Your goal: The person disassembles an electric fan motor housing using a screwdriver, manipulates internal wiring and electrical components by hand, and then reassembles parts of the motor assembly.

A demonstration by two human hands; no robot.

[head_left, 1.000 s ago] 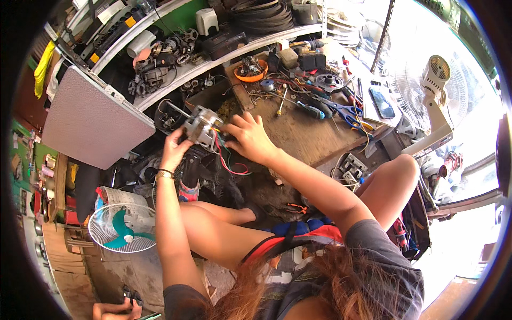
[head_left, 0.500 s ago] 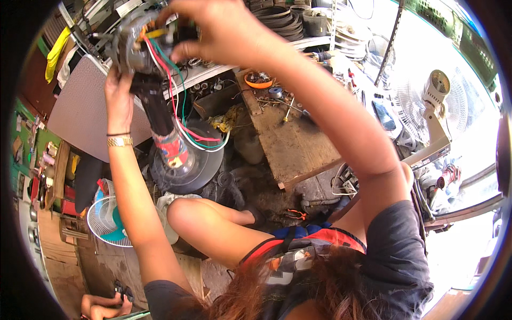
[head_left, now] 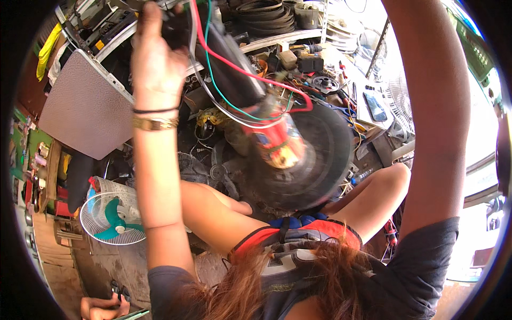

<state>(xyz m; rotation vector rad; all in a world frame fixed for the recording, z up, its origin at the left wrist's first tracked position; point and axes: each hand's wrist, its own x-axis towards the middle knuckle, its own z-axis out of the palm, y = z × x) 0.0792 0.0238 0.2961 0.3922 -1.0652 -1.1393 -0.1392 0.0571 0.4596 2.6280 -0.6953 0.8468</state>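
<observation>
Gripping the fan motor overhead, the left hand is closed on it (right hand out of view, state unknown); its dangling wires could snag clutter on the desk below.

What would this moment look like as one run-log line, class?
left hand: raised, gripping fan stand near its top | right hand: out of view, arm raised | round base: hanging lowest | wires: red, green, white, trailing loose

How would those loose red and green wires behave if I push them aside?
The wires hang in slack loops, so they likely flop and bend easily. They run up to the part by the left hand, so they would probably swing back.
</observation>
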